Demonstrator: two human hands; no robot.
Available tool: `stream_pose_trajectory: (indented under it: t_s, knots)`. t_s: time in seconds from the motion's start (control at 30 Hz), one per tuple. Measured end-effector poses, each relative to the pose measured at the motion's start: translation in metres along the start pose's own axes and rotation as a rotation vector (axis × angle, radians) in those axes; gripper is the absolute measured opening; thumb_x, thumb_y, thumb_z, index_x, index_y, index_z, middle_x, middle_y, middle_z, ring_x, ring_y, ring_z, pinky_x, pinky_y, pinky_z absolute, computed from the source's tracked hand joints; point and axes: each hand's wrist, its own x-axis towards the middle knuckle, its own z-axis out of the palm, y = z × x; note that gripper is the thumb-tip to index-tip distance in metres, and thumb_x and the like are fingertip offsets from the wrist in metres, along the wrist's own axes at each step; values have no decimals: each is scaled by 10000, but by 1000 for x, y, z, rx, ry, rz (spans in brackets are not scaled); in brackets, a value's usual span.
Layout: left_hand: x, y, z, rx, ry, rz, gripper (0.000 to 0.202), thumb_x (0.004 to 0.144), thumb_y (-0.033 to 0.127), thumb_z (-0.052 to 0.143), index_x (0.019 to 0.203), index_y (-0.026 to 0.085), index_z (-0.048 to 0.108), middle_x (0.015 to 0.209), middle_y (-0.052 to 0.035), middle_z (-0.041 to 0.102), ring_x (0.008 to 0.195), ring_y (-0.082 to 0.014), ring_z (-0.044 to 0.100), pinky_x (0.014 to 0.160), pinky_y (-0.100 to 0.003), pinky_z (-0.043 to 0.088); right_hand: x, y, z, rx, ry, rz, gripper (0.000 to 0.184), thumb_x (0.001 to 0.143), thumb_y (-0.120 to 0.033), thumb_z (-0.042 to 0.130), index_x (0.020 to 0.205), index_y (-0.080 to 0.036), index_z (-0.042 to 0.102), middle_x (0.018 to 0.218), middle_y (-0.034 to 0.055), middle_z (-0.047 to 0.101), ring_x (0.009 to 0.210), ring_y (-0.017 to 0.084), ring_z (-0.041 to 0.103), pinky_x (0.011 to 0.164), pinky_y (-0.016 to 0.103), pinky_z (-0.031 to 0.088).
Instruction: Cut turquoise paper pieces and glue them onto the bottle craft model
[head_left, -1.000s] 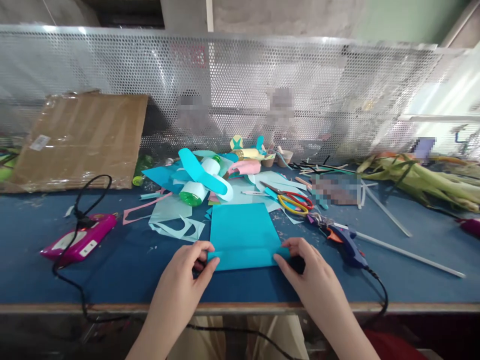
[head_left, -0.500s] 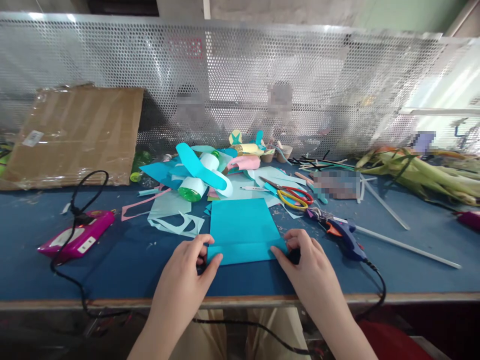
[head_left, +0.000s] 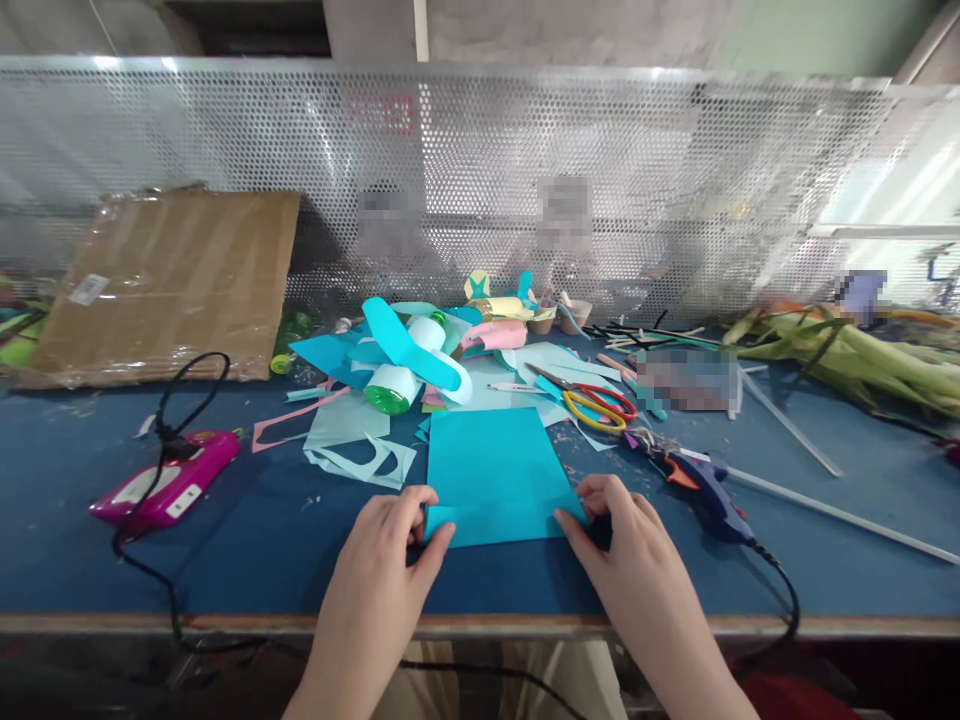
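A turquoise paper sheet (head_left: pixel 495 470) lies on the blue tabletop (head_left: pixel 247 520) near its front edge. My left hand (head_left: pixel 390 560) pinches the sheet's near-left corner between thumb and fingers. My right hand (head_left: pixel 619 540) grips the near-right corner the same way. The near strip of the sheet looks folded up onto the sheet, the crease faint in this view. Both forearms reach in from the bottom of the view.
Behind the sheet lie paper scraps (head_left: pixel 352 440), a green-capped bottle with turquoise blades (head_left: pixel 405 360) and scissors (head_left: pixel 592 400). A blue glue gun (head_left: pixel 705 490) sits right, a pink glue gun (head_left: pixel 165 480) left. Cardboard (head_left: pixel 165 280) leans on the perforated screen (head_left: pixel 480 180). Corn husks (head_left: pixel 847 350) lie far right.
Both hands stay on the sheet's near corners. The fold line across the near strip, plain before, has become faint. The view has shifted slightly.
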Motion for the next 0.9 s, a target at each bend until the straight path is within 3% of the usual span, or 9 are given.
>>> stream_pose_trajectory:
  t_s: [0.5, 0.9]
  knots:
    - [0, 0, 2, 11, 29, 31, 122, 906, 340, 461, 953, 242, 517, 696, -14, 509, 600, -187, 529, 473, -259, 351, 1, 0, -1, 34, -116, -8, 87, 904, -311, 539, 849, -244, 535, 826, 39, 636, 836, 251, 564, 734, 366, 446]
    - [-2, 0, 2, 44, 28, 48, 149, 921, 347, 461, 1009, 227, 452, 710, -6, 492, 656, -192, 525, 527, -262, 390, 3, -2, -5, 21, -100, -26, 170, 932, -345, 490, 853, -224, 579, 825, 62, 654, 828, 250, 567, 762, 380, 439]
